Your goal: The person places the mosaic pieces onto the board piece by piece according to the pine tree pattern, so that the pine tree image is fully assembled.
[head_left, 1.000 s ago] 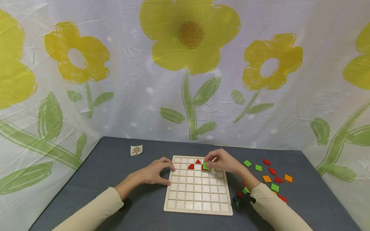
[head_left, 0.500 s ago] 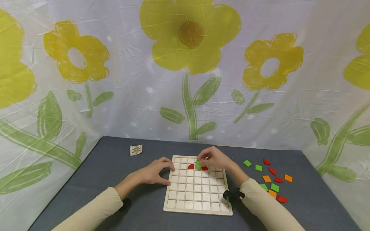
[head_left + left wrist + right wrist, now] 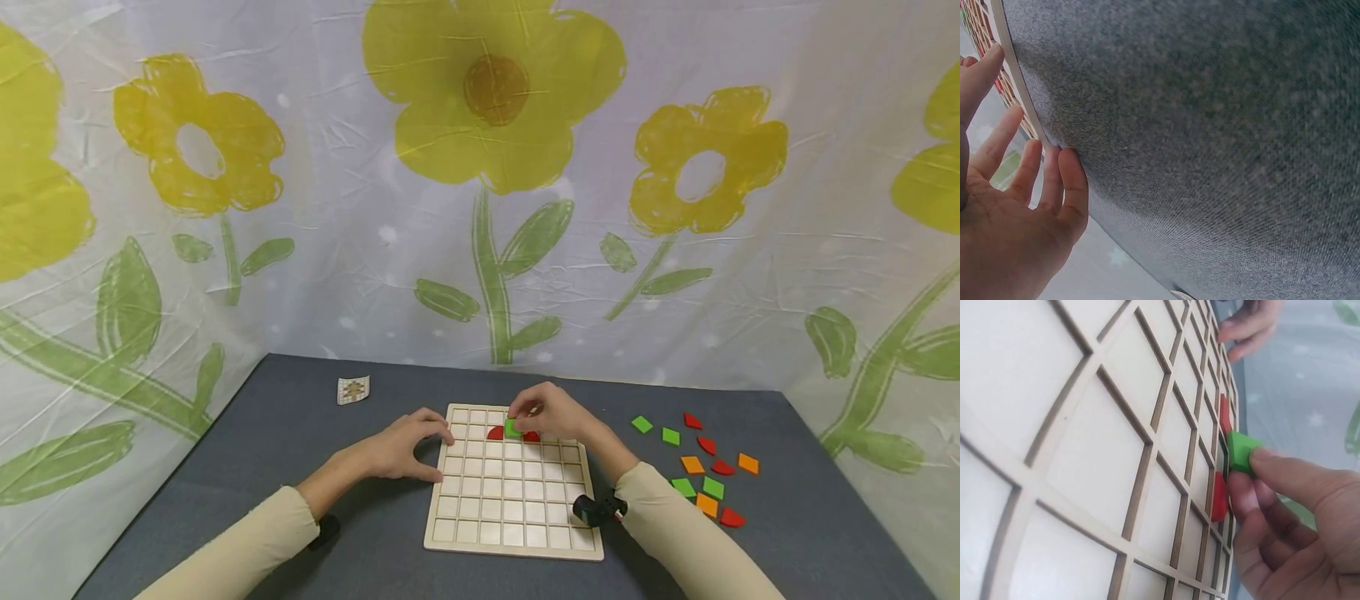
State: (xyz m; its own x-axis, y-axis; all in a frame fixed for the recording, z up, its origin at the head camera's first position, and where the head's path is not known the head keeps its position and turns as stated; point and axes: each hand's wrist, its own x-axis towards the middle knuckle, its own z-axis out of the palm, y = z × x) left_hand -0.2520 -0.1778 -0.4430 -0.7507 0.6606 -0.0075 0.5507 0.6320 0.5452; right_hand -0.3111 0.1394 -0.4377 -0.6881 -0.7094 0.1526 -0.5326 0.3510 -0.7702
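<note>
A wooden grid board (image 3: 513, 500) lies on the dark table. My right hand (image 3: 551, 410) pinches a green square tile (image 3: 1244, 452) between thumb and fingers, over a cell near the board's far edge. On either side of that cell sit two red tiles: the left one (image 3: 496, 432) has a curved edge, and the right one (image 3: 1219, 497) is partly behind the hand in the head view. My left hand (image 3: 405, 444) rests at the board's left edge, fingers spread and lightly bent, touching the rim, as the left wrist view (image 3: 1022, 206) also shows.
Loose red, green and orange tiles lie scattered right of the board, among them an orange square (image 3: 748, 462) and a green square (image 3: 713, 487). A small patterned card (image 3: 353, 390) lies at the back left. A flowered cloth (image 3: 420, 250) hangs behind the table.
My right hand has moved left with the green tile, from over the right red tile to the cell between the two red tiles. The left hand has stayed put.
</note>
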